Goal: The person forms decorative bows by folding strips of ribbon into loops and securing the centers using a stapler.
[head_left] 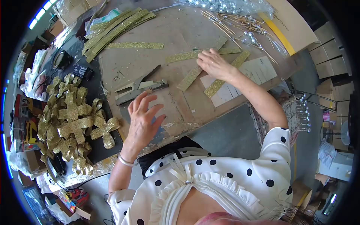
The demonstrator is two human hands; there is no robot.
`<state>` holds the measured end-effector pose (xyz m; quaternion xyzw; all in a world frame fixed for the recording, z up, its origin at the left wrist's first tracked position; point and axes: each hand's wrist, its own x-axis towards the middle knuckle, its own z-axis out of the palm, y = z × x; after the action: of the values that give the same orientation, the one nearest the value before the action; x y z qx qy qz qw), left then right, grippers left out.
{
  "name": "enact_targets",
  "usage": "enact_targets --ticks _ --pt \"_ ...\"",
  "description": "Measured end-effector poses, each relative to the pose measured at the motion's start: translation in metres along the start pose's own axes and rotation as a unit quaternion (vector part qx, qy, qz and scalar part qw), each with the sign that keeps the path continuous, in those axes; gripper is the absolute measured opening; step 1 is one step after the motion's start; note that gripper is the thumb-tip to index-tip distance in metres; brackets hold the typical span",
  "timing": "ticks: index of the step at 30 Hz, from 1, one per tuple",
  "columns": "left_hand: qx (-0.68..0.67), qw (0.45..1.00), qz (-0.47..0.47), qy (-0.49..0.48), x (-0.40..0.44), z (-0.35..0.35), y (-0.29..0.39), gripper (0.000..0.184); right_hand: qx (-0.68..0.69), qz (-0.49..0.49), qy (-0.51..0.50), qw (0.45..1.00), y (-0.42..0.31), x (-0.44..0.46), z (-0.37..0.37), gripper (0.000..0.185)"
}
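My right hand (pixel 216 66) is over crossed gold glitter ribbon strips (pixel 189 79), its fingers bent together on the strip at the crossing. The exact grip is partly hidden under the fingertips. Another glitter strip (pixel 180 57) runs crosswise beneath, and a third strip (pixel 227 74) lies slanted under my right wrist. My left hand (pixel 142 119) hovers near the table's front edge with fingers spread and nothing in them. Just beyond it lies a grey metal stapler (pixel 139 89) with its handle raised.
Looped gold ribbon bows (pixel 73 122) are heaped at the left. Flat glitter strips (pixel 112 32) lie stacked at the back left. Silver-ball sticks (pixel 249 35) and a cardboard box (pixel 290 24) sit at the back right. A printed paper sheet (pixel 257 71) lies below my right forearm.
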<state>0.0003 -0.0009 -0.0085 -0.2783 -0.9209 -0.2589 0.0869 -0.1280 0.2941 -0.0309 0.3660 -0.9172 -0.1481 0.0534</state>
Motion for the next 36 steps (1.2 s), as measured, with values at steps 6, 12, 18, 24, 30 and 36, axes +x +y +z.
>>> enact_targets --ticks 6,12,18,24,30,36 --pt "-0.058 0.997 0.034 -0.045 0.026 0.012 0.018 0.03 0.065 -0.008 0.145 0.987 0.015 -0.009 0.009 0.005" --pt "-0.463 0.87 -0.167 0.022 0.086 0.065 0.02 0.029 0.227 0.001 0.327 0.917 0.009 -0.013 -0.03 0.012" --pt "-0.582 0.783 -0.181 0.122 0.121 0.077 0.031 0.016 0.305 -0.009 0.379 0.873 0.001 -0.022 -0.036 0.009" --pt "-0.59 0.751 -0.233 0.181 0.121 0.081 0.024 0.012 0.494 0.142 0.348 0.784 0.027 -0.04 -0.038 0.016" --pt "-0.604 0.704 -0.237 0.289 0.117 0.051 -0.004 0.012 0.466 0.324 0.616 0.546 0.115 -0.082 -0.045 0.016" --pt "-0.69 0.625 -0.241 0.274 0.118 0.039 -0.053 0.018 0.509 0.296 0.667 0.457 0.16 -0.131 -0.046 0.013"
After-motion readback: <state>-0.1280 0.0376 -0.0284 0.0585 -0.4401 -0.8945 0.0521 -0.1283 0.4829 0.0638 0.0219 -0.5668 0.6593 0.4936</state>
